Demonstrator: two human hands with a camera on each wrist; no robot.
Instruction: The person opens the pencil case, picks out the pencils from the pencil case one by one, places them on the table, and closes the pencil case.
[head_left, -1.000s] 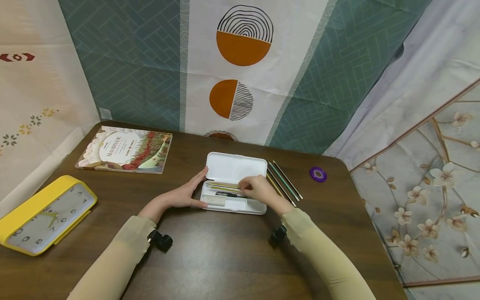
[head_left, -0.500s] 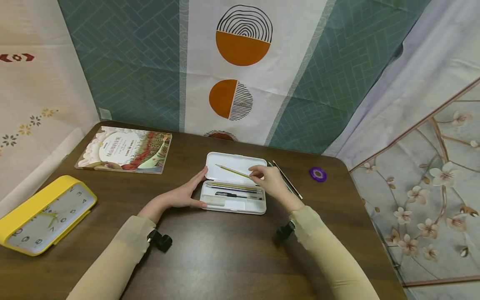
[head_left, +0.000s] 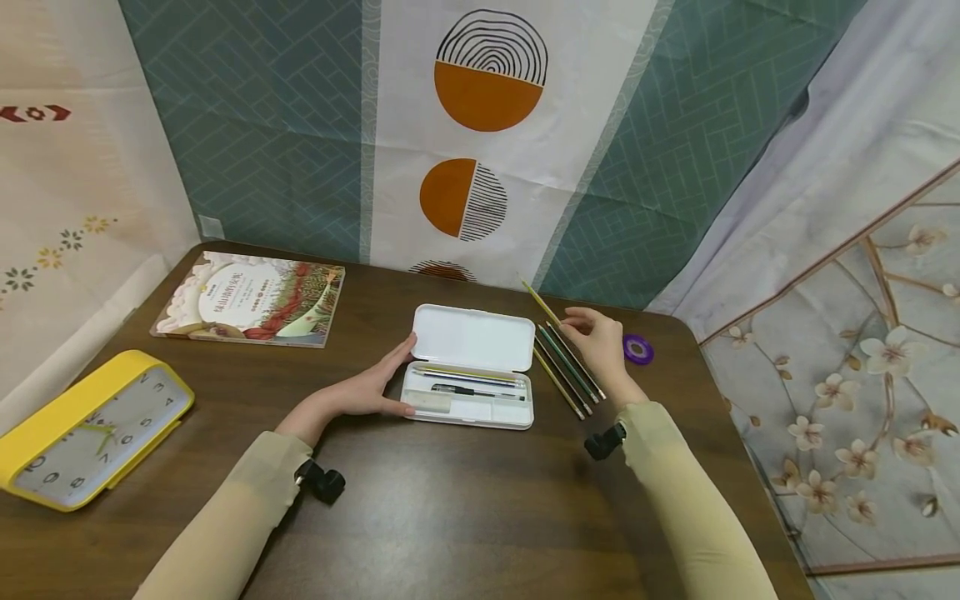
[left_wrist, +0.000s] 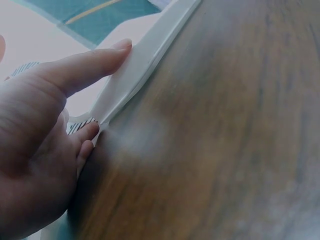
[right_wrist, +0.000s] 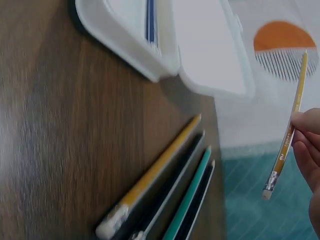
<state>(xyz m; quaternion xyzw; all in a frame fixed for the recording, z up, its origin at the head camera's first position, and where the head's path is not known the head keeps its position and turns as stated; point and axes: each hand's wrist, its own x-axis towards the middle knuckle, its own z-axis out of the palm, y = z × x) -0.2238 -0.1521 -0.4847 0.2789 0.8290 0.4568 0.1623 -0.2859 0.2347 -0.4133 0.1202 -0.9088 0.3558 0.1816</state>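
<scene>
A white pencil case (head_left: 512,417) lies with its lid (head_left: 474,337) raised back. Inside are pencils (head_left: 465,376), a black pen (head_left: 461,389) and a whitish eraser (head_left: 429,402). My left hand (head_left: 360,392) rests against the case's left side, thumb at the front corner and fingers by the lid, as the left wrist view also shows. My right hand (head_left: 603,346) pinches a yellow pencil (right_wrist: 287,137) between thumb and fingertips, above the table; its eraser end is low in the right wrist view. Below it, several pencils (head_left: 558,379) lie side by side, right of the case.
A purple ring-shaped roll (head_left: 637,349) lies to the right of my right hand. At the back left is a picture book (head_left: 251,300), with a yellow clock (head_left: 97,429) nearer on the left. Patterned cloth (head_left: 480,208) hangs behind the table's back edge.
My right hand has lifted the yellow pencil out of the case and carried it right, over the pencils on the table. My left hand has stayed at the case.
</scene>
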